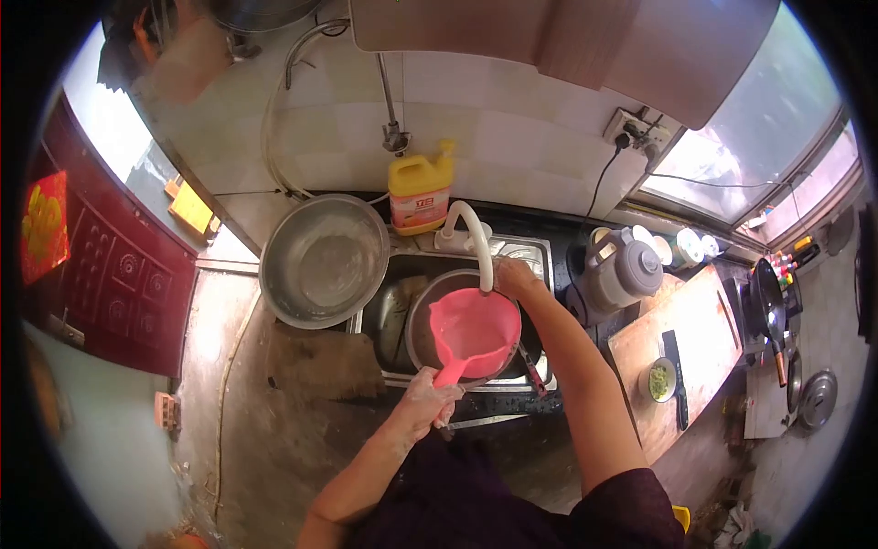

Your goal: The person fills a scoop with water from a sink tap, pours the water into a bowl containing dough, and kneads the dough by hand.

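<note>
My left hand (428,403) is closed round the handle of a pink plastic water dipper (476,331), and flour-like white residue coats its fingers. The dipper sits under the curved white spout of a faucet (482,247), above a metal basin (421,340) in the steel sink (389,316). Just right of the spout, my right hand (515,277) is closed beside the faucet. What its curled fingers grip is hidden. Whether water is running cannot be made out.
A large steel bowl (325,261) rests left of the sink; a yellow jug (421,194) stands behind. To the right are a grey kettle (631,270) and a cutting board (654,352) with a knife (676,375) and a small bowl (658,380) of chopped greens. Overhead hangs a cabinet (567,41).
</note>
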`<action>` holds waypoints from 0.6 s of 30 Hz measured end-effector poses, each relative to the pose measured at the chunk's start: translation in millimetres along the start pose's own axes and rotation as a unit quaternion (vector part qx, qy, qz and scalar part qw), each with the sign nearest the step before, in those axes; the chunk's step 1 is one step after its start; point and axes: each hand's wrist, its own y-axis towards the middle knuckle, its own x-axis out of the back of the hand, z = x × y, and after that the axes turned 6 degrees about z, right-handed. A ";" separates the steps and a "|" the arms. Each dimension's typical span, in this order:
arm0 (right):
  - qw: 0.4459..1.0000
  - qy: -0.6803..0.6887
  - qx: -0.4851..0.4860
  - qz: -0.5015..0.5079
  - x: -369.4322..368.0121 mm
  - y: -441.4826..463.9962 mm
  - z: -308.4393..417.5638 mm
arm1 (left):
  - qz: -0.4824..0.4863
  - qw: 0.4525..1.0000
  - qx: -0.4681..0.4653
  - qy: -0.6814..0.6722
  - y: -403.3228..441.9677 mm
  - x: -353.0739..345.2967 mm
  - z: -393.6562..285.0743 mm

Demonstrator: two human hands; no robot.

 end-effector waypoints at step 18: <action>0.991 0.061 -0.115 -0.036 -11.7 -15.0 2.9 | 0.017 0.993 -0.027 0.114 -11.2 19.4 0.9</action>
